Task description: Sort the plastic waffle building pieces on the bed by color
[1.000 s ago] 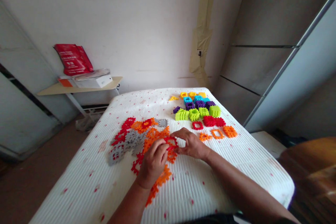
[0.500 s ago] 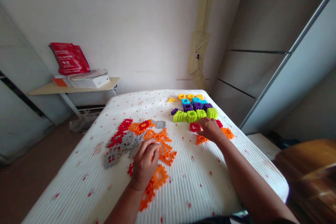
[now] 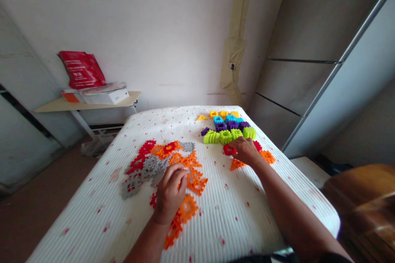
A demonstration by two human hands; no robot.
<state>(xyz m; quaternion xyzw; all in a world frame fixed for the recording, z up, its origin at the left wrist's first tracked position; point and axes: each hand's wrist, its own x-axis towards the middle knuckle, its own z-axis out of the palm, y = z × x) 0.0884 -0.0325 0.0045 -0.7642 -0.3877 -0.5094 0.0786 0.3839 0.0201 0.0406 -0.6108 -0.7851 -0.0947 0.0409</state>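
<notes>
My left hand (image 3: 170, 192) is half curled above a loose pile of flat toothed building pieces, thumb against the fingers. Whatever it may hold is hidden. Around it lie orange pieces (image 3: 188, 208), grey pieces (image 3: 152, 165) and red pieces (image 3: 140, 160). Over on the right, my right hand (image 3: 245, 150) reaches down with its fingers bent at a red building block (image 3: 228, 150), just in front of the green block row (image 3: 225, 137). The hand covers part of the red row. An orange triangular piece (image 3: 237, 164) and an orange block (image 3: 267, 156) lie beside it.
Behind the green row stand purple blocks (image 3: 232, 125), blue blocks (image 3: 230, 118) and yellow blocks (image 3: 223, 114). All rest on a white quilted bed cover (image 3: 212, 218). A side table (image 3: 52, 104) with a red bag (image 3: 80, 69) is at the left, a wardrobe (image 3: 296, 78) at the right.
The red block at my right fingertips has turned slightly, so its opening shows less. My left hand has hardly moved.
</notes>
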